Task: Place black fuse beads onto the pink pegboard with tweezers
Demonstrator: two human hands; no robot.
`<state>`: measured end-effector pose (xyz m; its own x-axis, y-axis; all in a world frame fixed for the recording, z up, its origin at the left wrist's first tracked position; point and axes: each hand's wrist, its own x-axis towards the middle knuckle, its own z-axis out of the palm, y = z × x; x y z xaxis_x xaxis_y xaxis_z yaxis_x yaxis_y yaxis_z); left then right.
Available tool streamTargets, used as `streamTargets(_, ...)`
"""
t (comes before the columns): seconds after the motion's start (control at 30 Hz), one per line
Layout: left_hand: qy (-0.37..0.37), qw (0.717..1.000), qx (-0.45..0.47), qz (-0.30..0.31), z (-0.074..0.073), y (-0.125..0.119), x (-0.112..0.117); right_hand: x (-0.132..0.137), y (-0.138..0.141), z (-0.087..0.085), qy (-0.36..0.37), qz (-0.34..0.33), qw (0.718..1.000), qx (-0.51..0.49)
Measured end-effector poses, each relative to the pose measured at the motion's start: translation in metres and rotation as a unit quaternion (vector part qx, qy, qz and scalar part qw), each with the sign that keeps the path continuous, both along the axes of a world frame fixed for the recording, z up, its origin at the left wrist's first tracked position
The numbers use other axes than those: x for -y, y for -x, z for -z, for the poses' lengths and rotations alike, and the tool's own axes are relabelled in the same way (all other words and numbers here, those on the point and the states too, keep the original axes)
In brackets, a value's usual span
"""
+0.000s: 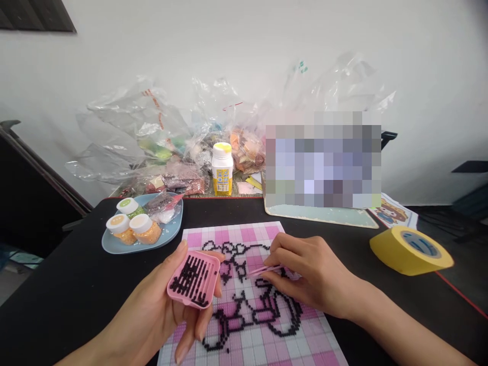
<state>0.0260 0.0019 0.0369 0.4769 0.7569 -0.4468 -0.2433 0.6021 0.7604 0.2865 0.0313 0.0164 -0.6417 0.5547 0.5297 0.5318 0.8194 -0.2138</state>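
Note:
My left hand [160, 305] holds a small pink bead tray [212, 269], tilted toward me, with black beads lying in its grooves. Pinched in my right hand [308, 269] is a pair of pink tweezers [259, 272], its tips pointing left just over the board. Whether a bead sits between the tips is too small to tell. Below both hands lies a pink and white checked pegboard [263, 348], on which black beads [284, 330] form the outline of a figure. Part of that outline is hidden by my right hand.
At the left, a blue plate [173, 231] carries several bead jars [145, 229] and a bag. A white and yellow bottle [222, 170] stands before clear plastic bags [160, 132]. A yellow tape roll [396, 251] lies at the right, near a printed picture [394, 213] and a blurred-out panel [324, 162].

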Motion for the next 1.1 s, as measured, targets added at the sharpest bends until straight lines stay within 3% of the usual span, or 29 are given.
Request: streamTargets(1.1, -0.006, 1.0, -0.003, -0.01, 0.0004, 0.0004, 0.0023, -0.0001, 0.0025, 0.0006, -0.011, 0.001, 1.0, -0.005)
